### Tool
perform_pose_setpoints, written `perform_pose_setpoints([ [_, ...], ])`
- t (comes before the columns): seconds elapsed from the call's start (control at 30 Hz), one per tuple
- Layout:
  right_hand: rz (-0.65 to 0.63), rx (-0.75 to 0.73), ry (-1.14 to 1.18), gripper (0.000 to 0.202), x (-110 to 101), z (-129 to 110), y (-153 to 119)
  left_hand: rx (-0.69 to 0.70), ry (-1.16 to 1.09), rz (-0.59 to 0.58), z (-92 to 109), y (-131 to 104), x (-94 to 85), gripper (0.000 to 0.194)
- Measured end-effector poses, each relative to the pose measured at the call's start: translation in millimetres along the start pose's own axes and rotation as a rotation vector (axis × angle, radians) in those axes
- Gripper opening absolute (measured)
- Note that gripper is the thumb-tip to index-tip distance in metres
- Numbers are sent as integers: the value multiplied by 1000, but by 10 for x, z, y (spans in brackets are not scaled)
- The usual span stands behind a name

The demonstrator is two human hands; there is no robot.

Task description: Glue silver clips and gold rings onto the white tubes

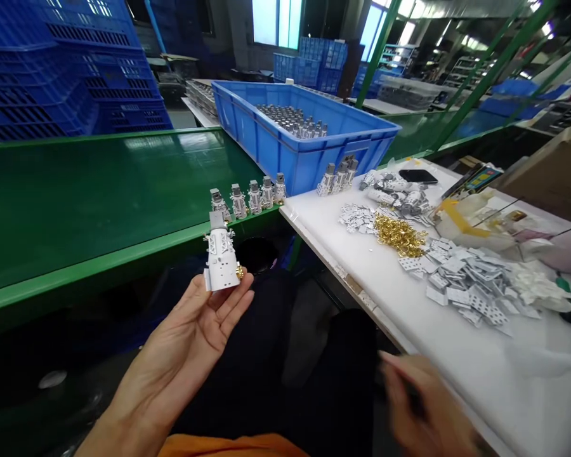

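My left hand (197, 336) holds up a small white model (222, 263), shaped like a spacecraft module, by its lower end. The model stands nearly upright, with a grey block on top and a gold-coloured piece low on its right side. Behind it, several similar models (254, 197) stand in a row on the green conveyor's edge. My right hand (421, 403) is low at the right, beside the white table's front edge. Its fingers look curled but are smeared by motion, and whether they hold anything is hidden.
A blue crate (276, 143) with many such models straddles the conveyor (99, 197) and white table (385, 304). Gold-coloured pieces (400, 236), flat white plates (476, 282) and a black phone (417, 176) lie on the table. Blue crates (66, 70) are stacked at left.
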State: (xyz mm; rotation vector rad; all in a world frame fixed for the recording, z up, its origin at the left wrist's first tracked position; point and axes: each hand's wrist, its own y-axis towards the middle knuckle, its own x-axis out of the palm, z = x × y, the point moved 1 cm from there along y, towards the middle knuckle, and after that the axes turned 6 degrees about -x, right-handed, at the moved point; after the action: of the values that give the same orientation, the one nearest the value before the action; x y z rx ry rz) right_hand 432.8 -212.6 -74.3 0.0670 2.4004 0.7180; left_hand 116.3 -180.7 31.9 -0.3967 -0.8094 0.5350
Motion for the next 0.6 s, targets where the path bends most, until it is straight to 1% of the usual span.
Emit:
perform_pose_setpoints([
  [0.07,-119,28,42,16,438,3,160,-11,-5,-5,-21,-27,8,24],
  [0.13,-290,71,109,19,821,25,301,-42,-6,-6,-29,-3,15,21],
  [0.2,-461,121,169,21,1108,63,367,-77,11,-10,-21,90,36,17],
  [0.3,-653,212,216,18,1407,159,325,-134,72,-41,24,341,125,11],
  [0.37,-736,302,211,17,1580,257,265,-177,129,-80,65,537,211,7],
  [0.47,-831,441,175,15,1878,488,215,-234,209,-136,103,813,304,14],
  [0.53,-883,512,139,19,2124,718,217,-273,232,-148,81,979,297,18],
  [0.6,-912,574,82,20,2411,1004,236,-317,223,-125,11,1134,225,20],
])
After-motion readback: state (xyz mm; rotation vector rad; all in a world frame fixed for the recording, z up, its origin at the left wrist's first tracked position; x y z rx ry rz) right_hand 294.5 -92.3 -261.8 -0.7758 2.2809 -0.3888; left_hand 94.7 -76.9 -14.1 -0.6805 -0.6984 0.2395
